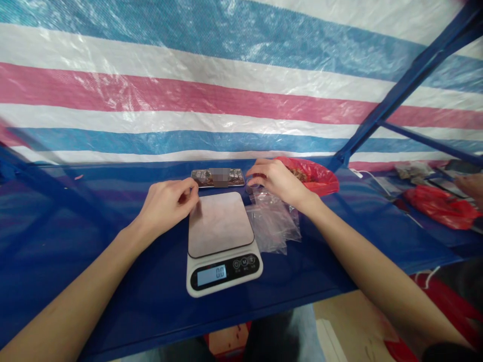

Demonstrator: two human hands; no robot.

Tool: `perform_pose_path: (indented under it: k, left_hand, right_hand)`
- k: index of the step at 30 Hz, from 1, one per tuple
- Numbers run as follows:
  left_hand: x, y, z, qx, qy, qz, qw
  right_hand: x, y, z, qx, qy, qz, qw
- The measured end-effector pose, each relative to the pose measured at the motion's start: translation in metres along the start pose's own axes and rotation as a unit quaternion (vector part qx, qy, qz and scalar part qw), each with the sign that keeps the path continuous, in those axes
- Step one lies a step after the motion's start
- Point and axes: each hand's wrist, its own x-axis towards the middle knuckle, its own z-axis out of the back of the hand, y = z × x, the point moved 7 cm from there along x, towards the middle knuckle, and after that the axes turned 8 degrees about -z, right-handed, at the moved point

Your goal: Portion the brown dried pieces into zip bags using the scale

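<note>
A white kitchen scale (221, 240) with an empty grey platform and a lit display sits in the middle of the blue table (94, 261). My left hand (168, 203) rests at the scale's far left corner, fingers curled in a loose fist on something I cannot make out. My right hand (273, 180) is just beyond the scale's far right corner, fingers pinched on a small clear item beside a pile of clear plastic bags (273, 221). A red plastic bag (315, 176) with brown contents lies right behind that hand.
A phone (218, 177) lies flat behind the scale. A striped tarp (226, 90) forms the back wall. Blue frame bars (400, 85) slant at the right. Another red bag (441, 206) and another person's hand (471, 186) sit at the far right.
</note>
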Motion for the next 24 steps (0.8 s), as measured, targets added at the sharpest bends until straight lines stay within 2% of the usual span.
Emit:
perform_pose_path:
  k: [4,7,10,13,15,21,24]
  left_hand:
    - [0.000,0.000,-0.001,-0.002,-0.002,-0.005,1.000]
    - [0.000,0.001,-0.001,-0.007,-0.003,-0.004,1.000]
    - [0.000,0.002,-0.001,-0.009,-0.003,0.002,1.000]
    - [0.000,0.003,-0.001,-0.012,0.000,0.002,1.000]
    - [0.000,0.003,-0.001,-0.015,0.002,0.003,1.000]
    - [0.000,0.003,-0.002,-0.014,0.000,0.006,1.000]
    - [0.000,0.004,-0.002,-0.013,-0.003,0.004,1.000]
  right_hand:
    - [0.003,-0.005,0.008,0.045,-0.070,-0.017,0.996]
    - [0.004,-0.018,0.015,0.082,-0.091,-0.050,0.991]
    - [0.002,-0.029,0.012,0.087,-0.032,-0.087,0.992]
    - [-0.004,-0.027,0.004,0.039,0.058,-0.073,0.995]
    - [-0.009,-0.024,0.001,0.013,0.089,-0.058,0.994]
    - [-0.012,-0.028,0.006,0.016,0.067,-0.080,0.994]
    - [-0.016,-0.030,0.005,0.004,0.086,-0.073,0.994]
